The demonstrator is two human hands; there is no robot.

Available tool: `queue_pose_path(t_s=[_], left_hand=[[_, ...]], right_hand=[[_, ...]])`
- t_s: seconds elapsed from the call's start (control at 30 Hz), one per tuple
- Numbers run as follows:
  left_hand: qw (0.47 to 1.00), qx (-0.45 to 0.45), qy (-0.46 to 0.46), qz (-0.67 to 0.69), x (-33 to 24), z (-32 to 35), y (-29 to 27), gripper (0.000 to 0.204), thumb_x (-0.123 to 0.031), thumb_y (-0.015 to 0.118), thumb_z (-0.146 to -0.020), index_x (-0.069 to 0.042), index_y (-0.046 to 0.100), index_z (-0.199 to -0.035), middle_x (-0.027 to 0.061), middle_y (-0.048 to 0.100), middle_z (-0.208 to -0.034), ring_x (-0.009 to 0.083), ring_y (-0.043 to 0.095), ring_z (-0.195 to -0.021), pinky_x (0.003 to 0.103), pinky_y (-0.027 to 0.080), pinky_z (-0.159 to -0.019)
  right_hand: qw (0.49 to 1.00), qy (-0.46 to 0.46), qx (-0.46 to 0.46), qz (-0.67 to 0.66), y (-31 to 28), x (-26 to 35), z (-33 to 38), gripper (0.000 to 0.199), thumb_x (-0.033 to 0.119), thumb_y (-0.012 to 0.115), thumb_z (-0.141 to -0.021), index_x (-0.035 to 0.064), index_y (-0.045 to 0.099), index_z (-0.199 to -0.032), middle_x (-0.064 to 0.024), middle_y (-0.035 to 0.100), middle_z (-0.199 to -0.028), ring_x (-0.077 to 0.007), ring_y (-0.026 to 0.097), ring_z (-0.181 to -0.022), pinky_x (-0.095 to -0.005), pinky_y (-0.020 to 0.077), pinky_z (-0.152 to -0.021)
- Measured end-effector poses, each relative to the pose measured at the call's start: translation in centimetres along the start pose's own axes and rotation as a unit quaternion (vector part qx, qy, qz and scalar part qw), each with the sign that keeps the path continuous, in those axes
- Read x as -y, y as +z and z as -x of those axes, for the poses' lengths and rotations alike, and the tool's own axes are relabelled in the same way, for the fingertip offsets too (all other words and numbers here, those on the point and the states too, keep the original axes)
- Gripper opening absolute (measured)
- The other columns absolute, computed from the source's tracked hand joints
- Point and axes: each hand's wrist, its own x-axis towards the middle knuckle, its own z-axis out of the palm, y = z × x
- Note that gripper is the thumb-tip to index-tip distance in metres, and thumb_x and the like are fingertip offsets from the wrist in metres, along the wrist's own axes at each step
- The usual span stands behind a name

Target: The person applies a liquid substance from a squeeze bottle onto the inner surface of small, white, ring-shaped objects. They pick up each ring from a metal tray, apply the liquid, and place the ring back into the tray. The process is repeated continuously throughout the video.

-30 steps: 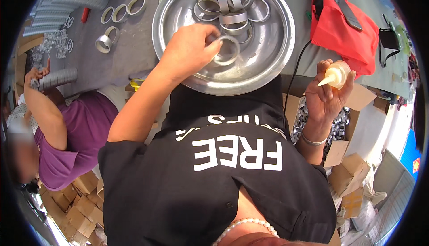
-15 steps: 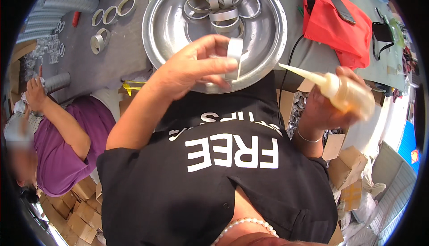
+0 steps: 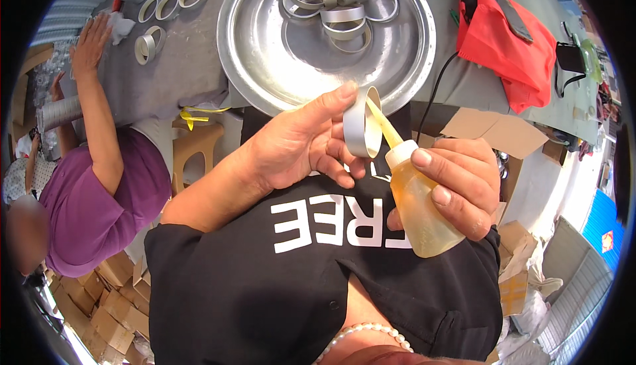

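My left hand (image 3: pixel 301 143) pinches a silver metal ring (image 3: pixel 356 126) between thumb and fingers, in front of my chest and just below the basin's near rim. In my right hand (image 3: pixel 464 179) is a squeeze bottle (image 3: pixel 424 209) of yellowish liquid, tilted with its nozzle up and to the left. The long nozzle (image 3: pixel 384 123) reaches into the ring's opening; whether its tip touches the inner wall I cannot tell. Beyond my hands, a shiny round metal basin (image 3: pixel 265 77) holds several similar rings (image 3: pixel 344 22) heaped at its far side.
More rings (image 3: pixel 167 6) lie on the table left of the basin. A red bag (image 3: pixel 503 53) with a phone (image 3: pixel 510 17) on it lies to the right. At the left, a co-worker in a purple shirt (image 3: pixel 109 199) reaches over the table. Cardboard boxes (image 3: pixel 116 318) stand below.
My left hand has brought the ring nearer my chest and turned its opening rightward. The bottle has moved left and swung upright, its nozzle now inside the ring. The co-worker's arm has stretched forward.
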Motion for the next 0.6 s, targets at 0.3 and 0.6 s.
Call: queue_pose_path(t_s=[0.3, 0.6], left_hand=[[0.935, -0.028, 0.264, -0.235, 0.3, 0.6, 0.4, 0.071, -0.013, 0.081, -0.075, -0.005, 0.046, -0.135, 0.0085, 0.057, -0.117, 0.0205, 0.061, -0.105, 0.033, 0.059, -0.079], [0.631, -0.002, 0.522, -0.574, -1.1, -0.3, 0.8, 0.052, 0.006, 0.082, -0.058, -0.007, 0.069, -0.106, 0.0142, 0.059, -0.114, 0.0252, 0.061, -0.103, 0.03, 0.057, -0.079]], right_hand=[[0.998, 0.047, -0.007, -0.035, -0.6, 0.6, -0.2, 0.064, 0.025, 0.083, -0.077, -0.0046, 0.044, -0.118, -0.0366, 0.062, -0.104, -0.0244, 0.068, -0.057, -0.0286, 0.0512, -0.042], [0.912, 0.356, -0.087, -0.182, -3.2, 1.5, 0.2, 0.064, 0.039, 0.074, -0.082, -0.0026, 0.046, -0.122, -0.0244, 0.062, -0.104, -0.0293, 0.068, -0.085, -0.0402, 0.0566, -0.077]])
